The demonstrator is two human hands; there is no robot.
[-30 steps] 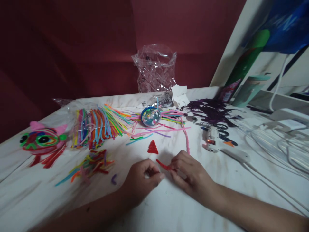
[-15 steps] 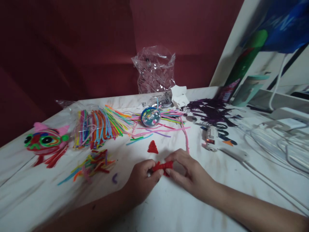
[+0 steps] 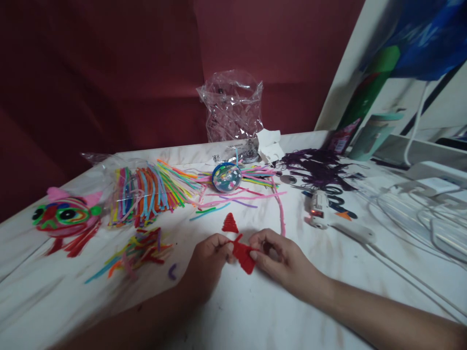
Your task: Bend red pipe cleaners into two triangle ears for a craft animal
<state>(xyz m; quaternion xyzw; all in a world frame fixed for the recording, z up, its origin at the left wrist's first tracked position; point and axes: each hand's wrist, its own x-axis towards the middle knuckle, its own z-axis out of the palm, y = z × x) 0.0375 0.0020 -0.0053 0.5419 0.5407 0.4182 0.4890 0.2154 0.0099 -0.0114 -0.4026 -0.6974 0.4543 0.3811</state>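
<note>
Between my hands is a red piece of folded pipe cleaner, roughly triangular, with a short end sticking up. My left hand pinches its upper left corner between thumb and fingers. On the other side, my right hand grips its right edge with thumb and forefinger. A second red triangle of pipe cleaner lies flat on the table just beyond them. Past it rests a clear round case with a blue rim and coloured bits, among loose pipe cleaners.
A colourful animal-faced craft stands at the left. Beside it lie a bag of pipe cleaners and a pile of cut pieces. Toward the right are a glue gun with its cable, purple strands, a green cup and tangled wires.
The red piece has turned between my fingers, so its broad face now shows and hangs lower. Both hands still hold it. The view has shifted slightly.
</note>
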